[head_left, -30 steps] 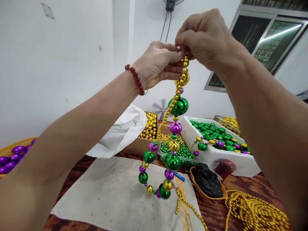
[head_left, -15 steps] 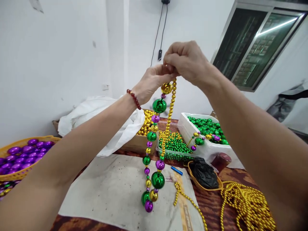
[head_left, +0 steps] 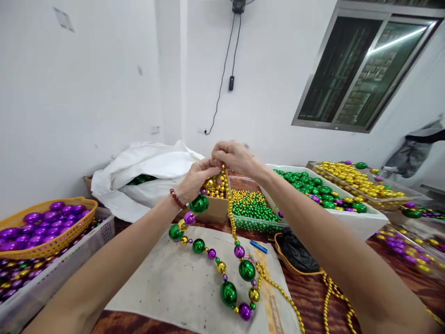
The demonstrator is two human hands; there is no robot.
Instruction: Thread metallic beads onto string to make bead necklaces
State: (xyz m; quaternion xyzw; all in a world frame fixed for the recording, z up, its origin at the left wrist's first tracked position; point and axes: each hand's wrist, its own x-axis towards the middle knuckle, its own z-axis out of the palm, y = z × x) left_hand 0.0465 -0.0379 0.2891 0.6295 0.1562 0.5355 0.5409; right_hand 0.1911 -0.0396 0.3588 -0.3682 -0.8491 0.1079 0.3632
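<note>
Both my hands meet in front of me over the table, pinching the top of a bead necklace (head_left: 228, 293). Its large green, purple and gold beads hang on one side, and a chain of small gold beads hangs on the other. My left hand (head_left: 199, 178), below a dark red bead bracelet (head_left: 177, 198), closes around the big-bead end. Closed fingers of my right hand (head_left: 236, 157) grip beside it, where the gold chain begins. Exactly what lies between the fingertips is hidden. The lower loop reaches down to the whitish cloth (head_left: 156, 278).
Gold bead strands (head_left: 281, 290) and a blue stick-like piece (head_left: 258, 247) lie at right. A basket with black plastic (head_left: 299, 253) stands beside them. Behind are a clear bin of small beads (head_left: 255, 208) and a white box of green beads (head_left: 373, 218). A yellow basket (head_left: 66, 241) holds purple beads.
Both hands have come down with the necklace, still together. Its big-bead side has swung out to the left, and the lower loop has spread wider near the cloth. The view has shifted, showing more bins.
</note>
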